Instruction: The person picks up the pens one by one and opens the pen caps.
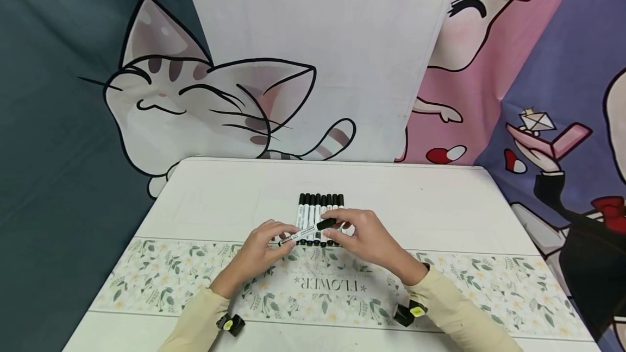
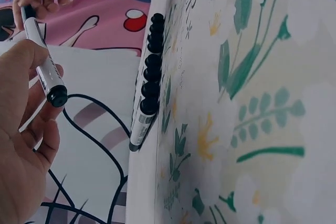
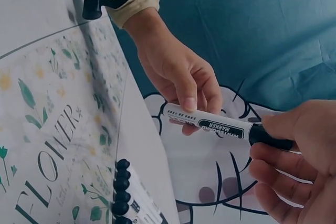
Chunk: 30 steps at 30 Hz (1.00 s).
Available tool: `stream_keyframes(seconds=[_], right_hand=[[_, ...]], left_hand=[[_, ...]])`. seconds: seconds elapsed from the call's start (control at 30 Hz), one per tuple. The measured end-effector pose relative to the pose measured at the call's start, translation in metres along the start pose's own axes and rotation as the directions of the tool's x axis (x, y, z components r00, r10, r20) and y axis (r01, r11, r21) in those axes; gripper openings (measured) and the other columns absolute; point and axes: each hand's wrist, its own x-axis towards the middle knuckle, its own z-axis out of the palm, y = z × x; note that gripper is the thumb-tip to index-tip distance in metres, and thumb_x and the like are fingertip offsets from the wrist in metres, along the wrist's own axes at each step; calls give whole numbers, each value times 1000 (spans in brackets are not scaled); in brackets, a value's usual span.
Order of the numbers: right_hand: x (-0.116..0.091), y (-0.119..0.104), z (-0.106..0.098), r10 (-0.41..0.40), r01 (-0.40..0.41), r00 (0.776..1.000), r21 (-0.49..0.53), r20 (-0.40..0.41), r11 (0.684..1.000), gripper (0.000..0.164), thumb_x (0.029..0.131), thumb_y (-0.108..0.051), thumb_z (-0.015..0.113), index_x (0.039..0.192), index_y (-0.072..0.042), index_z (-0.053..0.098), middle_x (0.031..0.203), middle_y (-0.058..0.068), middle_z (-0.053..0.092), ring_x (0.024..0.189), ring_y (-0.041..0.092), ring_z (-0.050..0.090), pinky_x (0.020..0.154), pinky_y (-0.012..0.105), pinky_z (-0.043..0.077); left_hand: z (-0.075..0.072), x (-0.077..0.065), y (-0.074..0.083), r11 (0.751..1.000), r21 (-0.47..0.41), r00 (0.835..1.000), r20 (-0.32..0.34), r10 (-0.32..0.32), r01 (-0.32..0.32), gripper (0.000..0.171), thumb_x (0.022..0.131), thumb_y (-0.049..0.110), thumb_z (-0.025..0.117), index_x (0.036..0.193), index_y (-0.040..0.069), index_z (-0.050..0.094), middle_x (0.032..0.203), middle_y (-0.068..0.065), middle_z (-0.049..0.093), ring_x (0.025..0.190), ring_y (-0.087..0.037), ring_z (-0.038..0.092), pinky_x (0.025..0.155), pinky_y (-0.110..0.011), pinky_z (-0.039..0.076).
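A whiteboard marker (image 3: 207,121) with a white barrel and black cap is held between both hands above the table. My left hand (image 1: 261,247) pinches the barrel near its bottom end with thumb and fingers. At the other end, my right hand (image 1: 370,236) grips the black cap (image 3: 269,136), which covers the tip. Beneath them, several more markers (image 1: 306,212) lie side by side in a row, black caps toward the far side. The two hands and the held marker partly cover that row in the head view.
The white table (image 1: 220,194) carries a flower-printed strip (image 1: 166,276) with the word FLOWER, upside down from here. Behind its far edge hangs a cartoon cat curtain (image 1: 313,26). Both sleeves bear small black wrist devices (image 1: 404,314).
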Motion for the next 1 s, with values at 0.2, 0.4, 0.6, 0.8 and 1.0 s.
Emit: stream_keyframes(seconds=[0.2,0.4,0.6,0.8,1.0], right_hand=[[2,-3,-1,-51,48,997,-37,-57,998,20,96,-23,74,115,-16,76,107,-5,75,89,5,68,76,33,59],[1,-8,0,-63,55,992,-75,-107,996,21,96,-25,74,114,-15,76,104,-4,76,83,4,67,71,27,57],[0,-15,2,-47,39,987,-53,-157,998,20,94,-21,76,112,-12,76,90,-7,74,77,4,65,63,24,54],[-4,-18,4,-36,36,988,-1,-150,999,20,94,-19,77,112,-12,76,85,-9,72,76,2,65,62,22,53],[-7,-15,3,-40,44,992,34,-118,998,17,93,-21,77,108,-12,78,91,-8,74,77,0,64,66,30,57]], left_hand=[[1,2,5,1000,21,1000,-10,11,-10,27,97,22,73,124,20,72,116,12,69,101,-7,61,83,-36,55],[2,6,13,998,58,998,-50,42,-39,34,90,30,80,121,16,73,115,9,70,98,-8,62,82,-37,55],[5,9,21,990,127,986,-141,85,-67,36,80,32,87,110,15,75,107,6,73,97,-11,67,84,-33,56],[4,8,25,994,100,982,-178,65,-48,36,76,28,89,106,12,76,101,7,73,86,-8,64,74,-33,56],[5,6,24,996,80,990,-130,48,-38,30,82,27,86,108,16,76,102,9,73,94,-8,65,80,-32,55]])
